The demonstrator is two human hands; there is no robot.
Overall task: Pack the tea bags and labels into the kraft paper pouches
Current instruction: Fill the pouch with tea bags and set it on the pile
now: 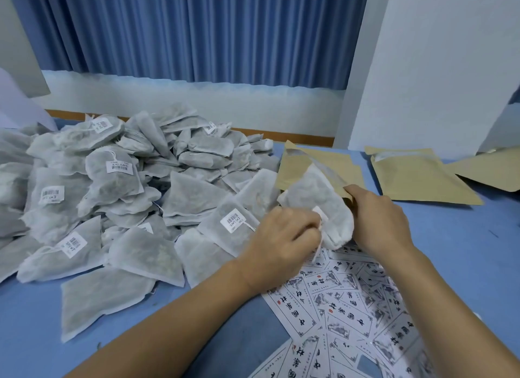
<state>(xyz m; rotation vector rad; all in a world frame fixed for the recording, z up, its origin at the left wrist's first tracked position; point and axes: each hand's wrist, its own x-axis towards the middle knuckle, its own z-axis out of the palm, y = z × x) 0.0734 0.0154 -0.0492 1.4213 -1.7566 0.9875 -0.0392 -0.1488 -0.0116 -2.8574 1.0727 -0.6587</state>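
Labels (pixel 346 301): printed slips spread loosely on the blue table (pixel 197 329), under both wrists and nearer than the hands.
Left hand (pixel 284 242): fingers curled in, pinching the near end of a tea bag.
Right hand (pixel 377 220): just right of the left hand, thumb and fingers gripping a pouch's edge by its mouth.
Tea bag (pixel 318 206): between the two hands and touching both, slanting away from them. Its far end is at the pouch's mouth; how far in, I can't tell.
Pouch (pixel 323 163): kraft paper, just beyond the right hand, mouth turned toward the hands.
Heap (pixel 112 186): grey tea bags piled left of the left hand and beyond it, some with barcode tags. The nearest lie just beside that hand.
Spare pouches (pixel 419 177): flat on the table, beyond and right of the right hand.
Curtain (pixel 197 31): blue, hanging well beyond everything.
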